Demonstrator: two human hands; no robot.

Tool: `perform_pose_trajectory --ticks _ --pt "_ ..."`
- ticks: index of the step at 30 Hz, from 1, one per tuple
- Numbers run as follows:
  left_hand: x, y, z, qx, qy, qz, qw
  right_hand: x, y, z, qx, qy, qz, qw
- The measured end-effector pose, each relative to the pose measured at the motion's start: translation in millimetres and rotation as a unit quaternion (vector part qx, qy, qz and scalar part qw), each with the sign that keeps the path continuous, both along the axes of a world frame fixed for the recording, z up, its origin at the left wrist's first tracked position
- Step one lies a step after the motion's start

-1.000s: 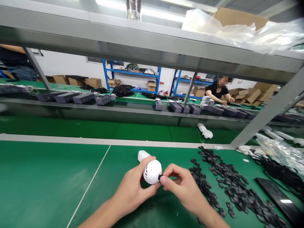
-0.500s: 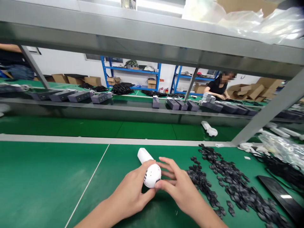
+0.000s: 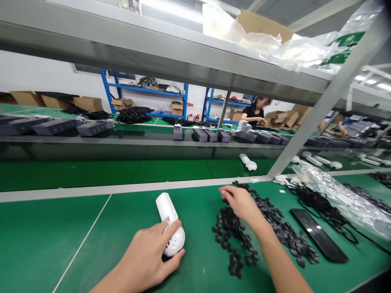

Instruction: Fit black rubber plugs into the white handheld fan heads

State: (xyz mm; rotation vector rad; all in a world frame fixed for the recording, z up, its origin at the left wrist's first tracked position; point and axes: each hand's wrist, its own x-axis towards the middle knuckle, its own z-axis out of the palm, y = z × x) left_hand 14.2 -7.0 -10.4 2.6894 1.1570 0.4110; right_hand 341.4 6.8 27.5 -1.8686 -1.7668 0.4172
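In the head view, a white earbud-shaped device (image 3: 177, 242) lies on the green table, its stem pointing away from me. My left hand (image 3: 152, 250) is wrapped round its rounded head, with fingers on top and the thumb at the near side. My right hand (image 3: 241, 203) is to the right, apart from the device and over the small black parts (image 3: 233, 228) heaped on the table. Its fingers are bent and pressed together; anything between them is hidden from me.
A second white device (image 3: 249, 163) lies on the sunken green strip beyond the table's edge. To the right are a black flat panel (image 3: 319, 236), black cables (image 3: 317, 199) and clear plastic bags (image 3: 351, 203). A slanted metal post (image 3: 302, 134) holds an overhead shelf. Co-workers sit farther back.
My right hand has left the white device and moved right to the black parts. The left hand keeps the device, now turned slightly. My view has swung right.
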Motion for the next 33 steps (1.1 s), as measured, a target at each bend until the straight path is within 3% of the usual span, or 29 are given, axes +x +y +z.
perform_pose_trajectory --ticks 4,13,18,26,29,33 --pt "0 -2 3.2 -0.012 0.011 -0.003 1.0 41 15 -18.8 -0.033 -0.03 -0.029 0.999" --pt "3 -8 28.5 -0.155 -0.018 0.111 0.982 35 23 -38.8 -0.054 -0.056 0.004 0.997" --pt "1 -9 35.5 -0.174 -0.029 0.102 0.979 34 23 -39.5 -0.05 -0.05 0.02 0.997" --pt "-4 -8 32.1 -0.193 -0.057 0.086 0.976 9 13 -26.8 -0.037 0.003 0.081 0.996" --pt "-2 -7 27.6 -0.251 -0.16 0.095 0.95 -5 12 -19.8 -0.019 0.044 0.08 0.996" --pt "3 -3 13.4 -0.339 -0.326 0.052 0.881 -42 -2 -9.3 -0.032 0.217 0.117 0.969"
